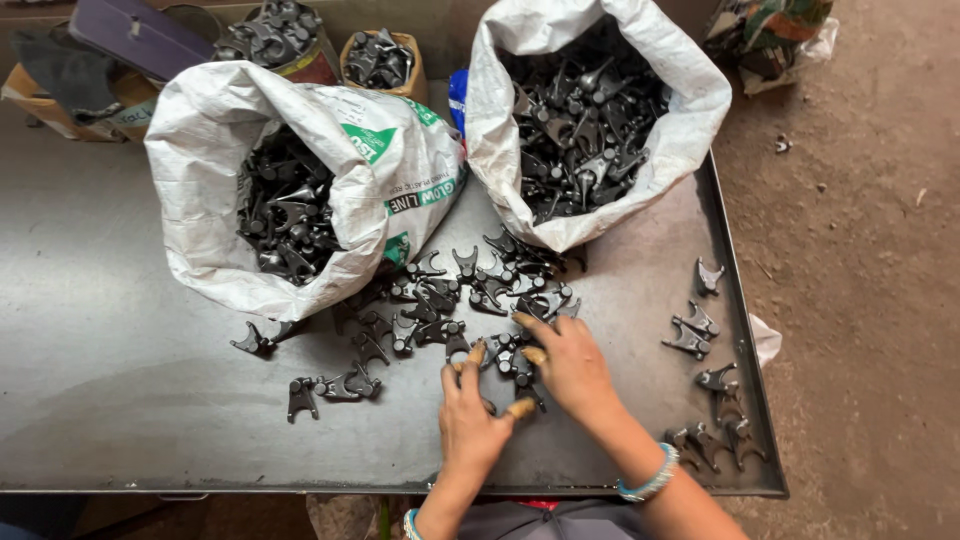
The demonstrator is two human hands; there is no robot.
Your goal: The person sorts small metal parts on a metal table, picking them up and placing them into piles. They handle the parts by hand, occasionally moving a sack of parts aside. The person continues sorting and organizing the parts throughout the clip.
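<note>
A pile of dark forked metal parts (pixel 450 295) lies in the middle of a grey steel table (pixel 130 380). My left hand (pixel 470 415) rests at the pile's near edge, fingers spread over a few parts. Beside it, my right hand (pixel 570 365) reaches leftward into the pile, its fingers curled on a part; the grip itself is hidden by the fingers. Both wrists wear beaded bracelets.
Two open white sacks full of the same parts stand at the back, one on the left (pixel 300 180) and one on the right (pixel 590 110). A row of sorted parts (pixel 710 400) lines the table's right rim. Tins of parts (pixel 380 60) sit behind. Dirt floor (pixel 870 250) lies to the right.
</note>
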